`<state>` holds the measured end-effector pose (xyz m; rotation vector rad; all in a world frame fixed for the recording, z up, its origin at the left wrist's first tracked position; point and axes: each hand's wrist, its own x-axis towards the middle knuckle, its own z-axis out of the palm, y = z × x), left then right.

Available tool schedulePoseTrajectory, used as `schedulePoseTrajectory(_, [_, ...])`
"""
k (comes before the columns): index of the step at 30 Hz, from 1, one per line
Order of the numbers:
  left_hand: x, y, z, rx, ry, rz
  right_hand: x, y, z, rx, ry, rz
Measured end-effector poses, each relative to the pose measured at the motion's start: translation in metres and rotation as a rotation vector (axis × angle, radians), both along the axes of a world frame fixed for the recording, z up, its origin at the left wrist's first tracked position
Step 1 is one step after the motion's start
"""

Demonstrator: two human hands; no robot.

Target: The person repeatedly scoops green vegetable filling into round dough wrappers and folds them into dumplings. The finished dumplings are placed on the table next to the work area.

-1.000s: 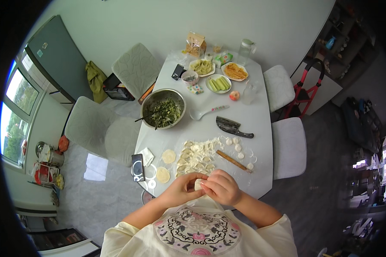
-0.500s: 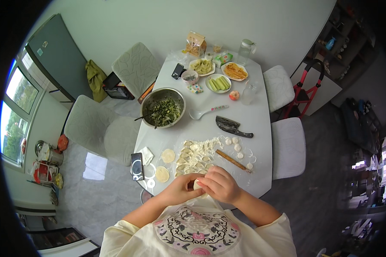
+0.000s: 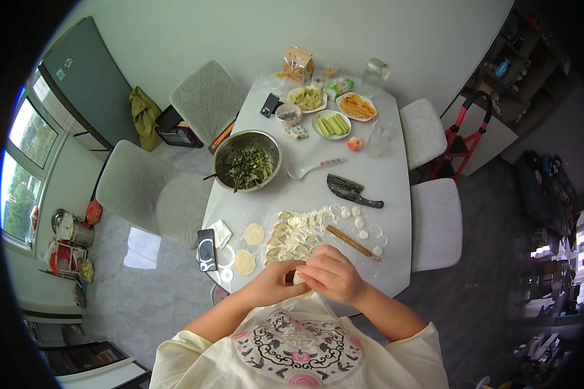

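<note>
- Little has changed over the last second: the left hand (image 3: 278,283) and right hand (image 3: 335,275) have stayed together at the worktop's (image 3: 384,172) six o'clock edge.
- The piece of dough (image 3: 298,278) sits between them, mostly hidden; each grip pinches it with thumb and fingers, so its shaping looks unfinished.
- Both dough circles (image 3: 244,261), towards ten o'clock from the hands, lie untouched, as do the visible dumplings (image 3: 284,245) at twelve o'clock.

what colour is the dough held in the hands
The held dough is pale off-white, seen in the head view.
</note>
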<state>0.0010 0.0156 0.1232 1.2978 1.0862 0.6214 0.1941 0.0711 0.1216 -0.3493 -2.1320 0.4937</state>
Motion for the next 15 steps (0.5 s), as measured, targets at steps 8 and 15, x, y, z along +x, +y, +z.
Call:
schedulePoseTrajectory(8, [-0.001,0.002,-0.016,-0.049,-0.106,0.008,-0.001,0.002,-0.007,-0.072,0.044,0.005])
schedulePoseTrajectory(15, [-0.003,0.003,-0.025,-0.005,-0.094,0.074,0.002,0.005,0.004,-0.123,-0.072,-0.065])
